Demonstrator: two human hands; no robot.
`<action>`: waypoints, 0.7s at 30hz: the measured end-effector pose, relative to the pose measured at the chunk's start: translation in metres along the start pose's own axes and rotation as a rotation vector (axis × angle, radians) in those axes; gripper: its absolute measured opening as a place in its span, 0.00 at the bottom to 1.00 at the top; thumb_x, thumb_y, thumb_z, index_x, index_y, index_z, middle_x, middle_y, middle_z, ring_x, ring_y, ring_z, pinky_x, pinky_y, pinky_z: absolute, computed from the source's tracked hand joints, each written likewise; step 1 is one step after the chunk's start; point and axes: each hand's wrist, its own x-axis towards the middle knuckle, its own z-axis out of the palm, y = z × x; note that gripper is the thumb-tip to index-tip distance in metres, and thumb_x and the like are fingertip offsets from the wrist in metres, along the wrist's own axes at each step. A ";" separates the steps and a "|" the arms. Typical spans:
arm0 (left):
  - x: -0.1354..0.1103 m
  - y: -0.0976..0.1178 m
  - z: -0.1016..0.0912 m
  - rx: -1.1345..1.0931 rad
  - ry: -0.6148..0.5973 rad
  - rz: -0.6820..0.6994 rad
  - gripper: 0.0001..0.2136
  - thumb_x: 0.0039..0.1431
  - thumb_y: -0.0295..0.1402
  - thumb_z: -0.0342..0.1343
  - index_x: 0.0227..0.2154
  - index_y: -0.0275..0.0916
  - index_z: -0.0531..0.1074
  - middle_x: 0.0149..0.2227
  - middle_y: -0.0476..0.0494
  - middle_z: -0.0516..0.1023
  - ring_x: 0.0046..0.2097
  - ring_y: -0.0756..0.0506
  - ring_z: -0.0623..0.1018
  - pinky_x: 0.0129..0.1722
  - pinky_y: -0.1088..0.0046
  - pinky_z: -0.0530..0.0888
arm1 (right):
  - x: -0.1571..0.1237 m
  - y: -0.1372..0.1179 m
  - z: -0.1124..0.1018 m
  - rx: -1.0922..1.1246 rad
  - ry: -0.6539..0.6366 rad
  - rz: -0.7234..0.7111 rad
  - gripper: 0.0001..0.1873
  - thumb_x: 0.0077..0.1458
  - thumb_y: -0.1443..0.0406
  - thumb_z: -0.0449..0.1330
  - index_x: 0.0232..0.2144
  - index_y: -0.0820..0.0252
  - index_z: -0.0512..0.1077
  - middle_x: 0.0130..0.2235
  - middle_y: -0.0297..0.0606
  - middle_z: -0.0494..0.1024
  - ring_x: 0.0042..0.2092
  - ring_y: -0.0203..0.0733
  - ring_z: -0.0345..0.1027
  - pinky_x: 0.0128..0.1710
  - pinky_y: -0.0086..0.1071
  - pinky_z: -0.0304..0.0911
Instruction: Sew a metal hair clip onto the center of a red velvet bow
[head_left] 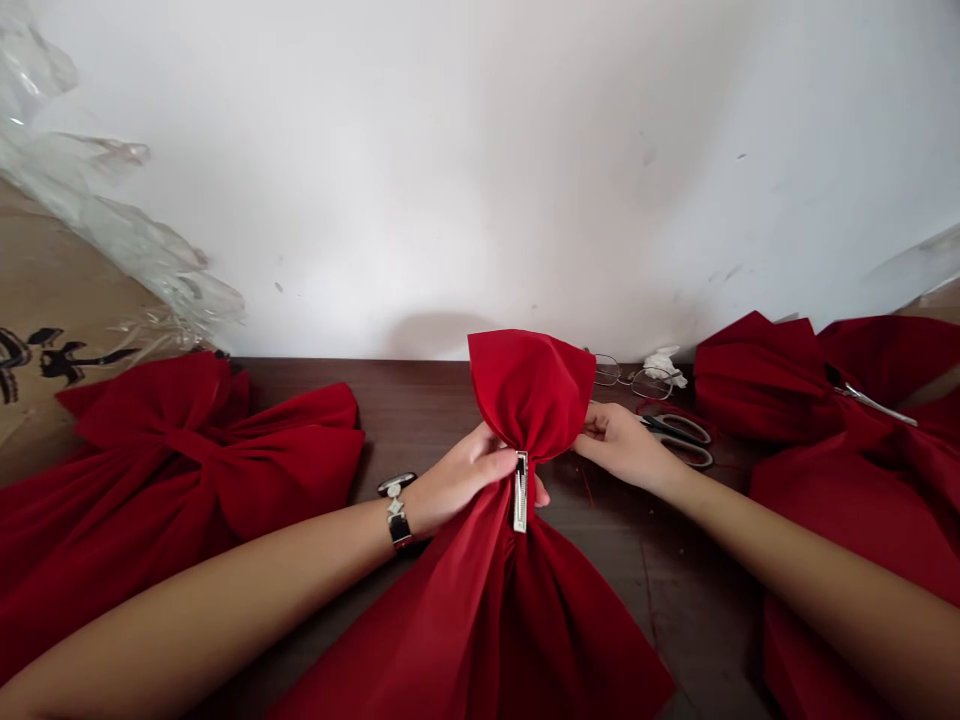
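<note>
A large red fabric bow [532, 385] stands up in front of me, its loop fanned out at the top and its wide tails [450, 610] spreading down towards me. My left hand [484, 462] grips the gathered middle, thumb in front and fingertips showing behind. Along that middle lies a silver metal hair clip [520, 505], upright under my thumb. At the loop's right edge, my right hand [619, 440] has its fingers curled and pinched together. What they hold is too small or hidden to make out.
Another red bow [187, 440] lies at left; one with a metal clip [765, 380] lies at right. Scissors [682, 430], eyeglasses [652, 382] and crumpled white tissue [666, 366] sit behind my right hand. A cardboard box [45, 270] with clear plastic [135, 225] stands left. A white wall [375, 180] borders the dark table [405, 400].
</note>
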 end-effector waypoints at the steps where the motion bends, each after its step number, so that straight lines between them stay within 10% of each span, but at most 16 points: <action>1: -0.001 0.000 0.002 0.005 0.004 0.005 0.21 0.54 0.39 0.63 0.46 0.38 0.64 0.33 0.41 0.79 0.33 0.46 0.80 0.30 0.74 0.74 | 0.000 0.001 0.001 0.004 0.016 -0.014 0.10 0.48 0.61 0.56 0.21 0.61 0.66 0.24 0.35 0.72 0.29 0.37 0.66 0.32 0.30 0.63; 21: -0.001 -0.001 0.004 -0.162 -0.061 -0.222 0.23 0.37 0.22 0.72 0.38 0.36 0.73 0.34 0.48 0.80 0.35 0.47 0.82 0.37 0.76 0.77 | -0.004 0.017 0.015 -0.097 0.371 -0.208 0.12 0.49 0.66 0.61 0.38 0.62 0.74 0.43 0.43 0.79 0.39 0.47 0.73 0.37 0.36 0.70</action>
